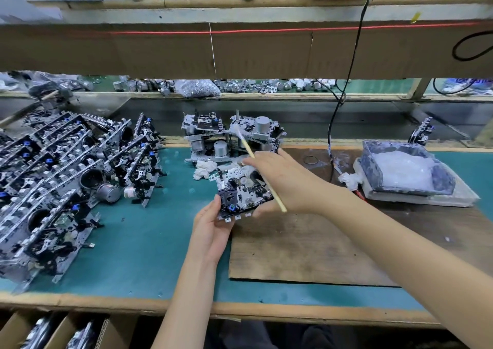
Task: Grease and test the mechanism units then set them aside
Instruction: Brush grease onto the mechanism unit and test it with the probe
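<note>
The mechanism unit [241, 192] is held up in the middle of the frame, over the line where the green mat [138, 231] meets the wooden board [306, 244]; it is tilted with its gear face toward the camera, probably so the working parts can be seen and reached. The left hand [210, 228] grasps its lower left corner, thumb on top and fingers beneath, as a support. The right hand [285, 185] lies over the unit's right side with its fingers curled round a brush [276, 197]; the wooden handle slants through the hand and the pale tip points up and away toward the centre back, clear of the unit, so the brush seems merely parked while that hand steadies or works the mechanism; whether those fingertips press any part is hidden.

Just up and left of the unit lies a crumpled tissue [204, 169], likely for wiping; behind it, at centre, stands a small stack of units [232, 137]. At the right edge of the board sits the grease tub [400, 172], lined with plastic and on the brush hand's side; the left of the frame is filled by leaning rows of units [58, 177]. Which pile is waiting and which is finished I cannot tell.
</note>
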Action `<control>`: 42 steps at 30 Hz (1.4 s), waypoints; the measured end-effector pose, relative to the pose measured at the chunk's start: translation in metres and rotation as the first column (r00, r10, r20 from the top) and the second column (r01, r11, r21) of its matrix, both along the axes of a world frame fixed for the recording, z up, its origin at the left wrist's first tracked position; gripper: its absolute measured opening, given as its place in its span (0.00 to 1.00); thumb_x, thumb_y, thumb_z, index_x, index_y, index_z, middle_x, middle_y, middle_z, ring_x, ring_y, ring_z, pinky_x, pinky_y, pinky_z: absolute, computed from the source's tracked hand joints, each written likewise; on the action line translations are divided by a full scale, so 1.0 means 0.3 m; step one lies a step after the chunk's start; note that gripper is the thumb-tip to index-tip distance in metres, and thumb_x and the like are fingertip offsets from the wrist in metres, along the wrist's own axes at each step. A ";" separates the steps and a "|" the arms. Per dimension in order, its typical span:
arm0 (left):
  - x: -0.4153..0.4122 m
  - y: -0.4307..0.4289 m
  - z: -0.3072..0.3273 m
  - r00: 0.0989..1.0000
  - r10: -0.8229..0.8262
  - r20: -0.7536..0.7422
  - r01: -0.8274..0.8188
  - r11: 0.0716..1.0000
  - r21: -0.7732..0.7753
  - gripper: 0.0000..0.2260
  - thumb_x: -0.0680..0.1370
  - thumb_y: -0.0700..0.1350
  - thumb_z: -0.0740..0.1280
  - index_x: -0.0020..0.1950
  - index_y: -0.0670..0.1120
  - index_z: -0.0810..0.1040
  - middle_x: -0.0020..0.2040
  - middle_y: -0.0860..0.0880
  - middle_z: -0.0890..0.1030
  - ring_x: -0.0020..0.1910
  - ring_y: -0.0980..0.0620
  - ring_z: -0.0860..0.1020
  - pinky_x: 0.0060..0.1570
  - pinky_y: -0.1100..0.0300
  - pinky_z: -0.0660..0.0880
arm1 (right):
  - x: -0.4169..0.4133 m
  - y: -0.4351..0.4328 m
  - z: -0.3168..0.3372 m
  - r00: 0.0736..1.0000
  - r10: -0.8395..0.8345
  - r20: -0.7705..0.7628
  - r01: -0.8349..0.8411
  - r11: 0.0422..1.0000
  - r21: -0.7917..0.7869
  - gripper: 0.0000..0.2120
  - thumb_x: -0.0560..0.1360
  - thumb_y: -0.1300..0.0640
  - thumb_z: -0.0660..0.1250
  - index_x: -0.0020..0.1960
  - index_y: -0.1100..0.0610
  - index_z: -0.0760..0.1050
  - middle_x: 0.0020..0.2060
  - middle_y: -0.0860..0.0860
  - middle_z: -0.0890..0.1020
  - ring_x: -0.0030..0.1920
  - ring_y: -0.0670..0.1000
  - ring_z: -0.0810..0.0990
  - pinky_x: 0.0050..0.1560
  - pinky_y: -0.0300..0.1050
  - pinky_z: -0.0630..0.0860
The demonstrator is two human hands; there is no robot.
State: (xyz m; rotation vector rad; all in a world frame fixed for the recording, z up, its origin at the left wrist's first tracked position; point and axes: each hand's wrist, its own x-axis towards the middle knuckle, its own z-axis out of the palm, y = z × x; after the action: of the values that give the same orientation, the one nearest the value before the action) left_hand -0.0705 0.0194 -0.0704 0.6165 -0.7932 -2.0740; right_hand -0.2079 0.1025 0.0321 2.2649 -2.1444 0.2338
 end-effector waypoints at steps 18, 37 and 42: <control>0.005 0.001 0.011 1.000 0.013 0.016 -0.014 1.000 0.015 0.12 0.81 0.41 0.55 0.49 0.39 0.78 0.40 0.47 0.85 0.38 0.55 0.82 0.47 0.56 0.72 | 0.042 0.133 0.029 0.916 0.255 0.310 -0.073 0.864 -0.497 0.09 0.74 0.62 0.65 0.43 0.66 0.81 0.30 0.55 0.79 0.30 0.52 0.76 0.32 0.41 0.71; 0.006 -0.005 0.003 0.998 0.043 -0.037 -0.042 0.999 0.015 0.22 0.80 0.40 0.57 0.33 0.44 0.85 0.37 0.49 0.84 0.35 0.55 0.82 0.32 0.64 0.78 | 0.015 0.135 0.011 0.938 0.260 0.228 -0.098 0.833 -0.545 0.10 0.74 0.64 0.63 0.53 0.66 0.79 0.42 0.58 0.78 0.40 0.56 0.78 0.40 0.49 0.75; 0.004 -0.005 0.005 0.998 0.053 -0.035 -0.052 0.998 0.034 0.23 0.81 0.40 0.57 0.31 0.45 0.85 0.36 0.49 0.84 0.34 0.56 0.82 0.32 0.65 0.78 | 0.001 0.127 0.003 0.966 0.196 0.167 -0.061 0.805 -0.590 0.11 0.73 0.66 0.63 0.53 0.66 0.79 0.43 0.60 0.80 0.40 0.60 0.80 0.38 0.55 0.77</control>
State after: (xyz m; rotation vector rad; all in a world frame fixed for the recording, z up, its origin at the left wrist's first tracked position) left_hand -0.0692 0.0177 -0.0690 0.6099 -0.7167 -2.0481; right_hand -0.2076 0.1406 0.0330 2.0718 -1.6573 1.0361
